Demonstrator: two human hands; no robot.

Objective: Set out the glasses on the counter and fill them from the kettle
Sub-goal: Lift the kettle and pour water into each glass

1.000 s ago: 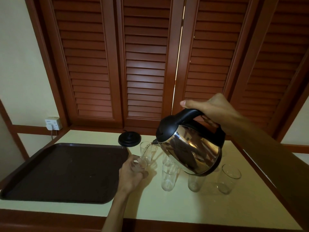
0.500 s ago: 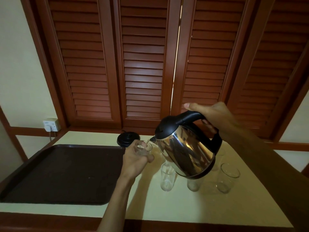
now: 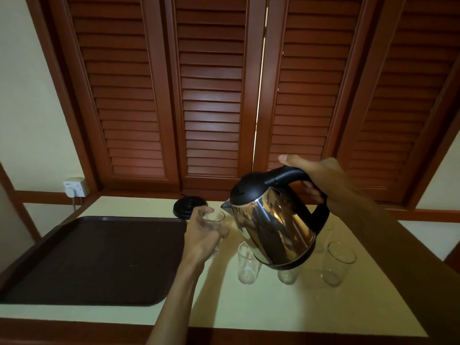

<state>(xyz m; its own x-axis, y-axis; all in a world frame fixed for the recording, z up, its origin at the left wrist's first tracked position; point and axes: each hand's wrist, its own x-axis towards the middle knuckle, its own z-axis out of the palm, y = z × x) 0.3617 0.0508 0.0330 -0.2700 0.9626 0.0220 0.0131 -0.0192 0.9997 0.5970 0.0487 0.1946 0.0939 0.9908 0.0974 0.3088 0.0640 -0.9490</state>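
Head view: glasses already set out on counter (image 3: 273,310), right of the tray (image 3: 94,260); left hand (image 3: 204,235) grips one glass (image 3: 216,217) raised to the spout, right hand (image 3: 316,178) wrapped round the handle of the tilted kettle (image 3: 273,225). Standing glasses (image 3: 338,263) look empty, so filling has barely started, most left

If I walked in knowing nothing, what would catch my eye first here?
First the shiny steel kettle, tipped in the air by the right hand, its spout at a glass that the left hand holds up. Below it, empty glasses stand on the pale counter. A big dark tray lies to the left, under tall reddish louvred shutters.
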